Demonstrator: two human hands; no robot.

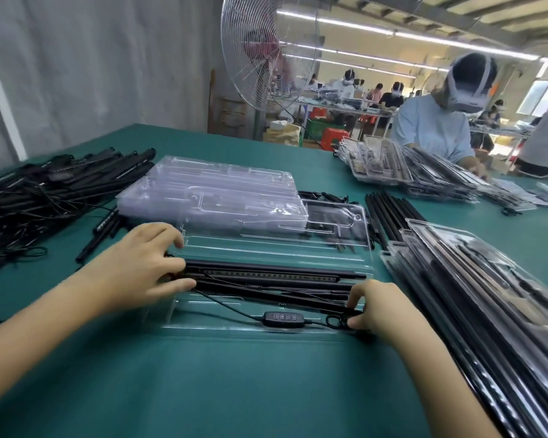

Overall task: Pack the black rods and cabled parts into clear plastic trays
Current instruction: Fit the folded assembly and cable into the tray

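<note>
In the clear tray (355, 267), both hands grip black rods (266, 276).

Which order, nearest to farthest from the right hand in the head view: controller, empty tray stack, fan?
1. controller, just left of the right hand.
2. empty tray stack, farther back, left of centre.
3. fan, in the background, upper centre.

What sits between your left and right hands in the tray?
Head view: the black rods span from left hand to right hand in the clear tray, plus the cabled controller.
</note>
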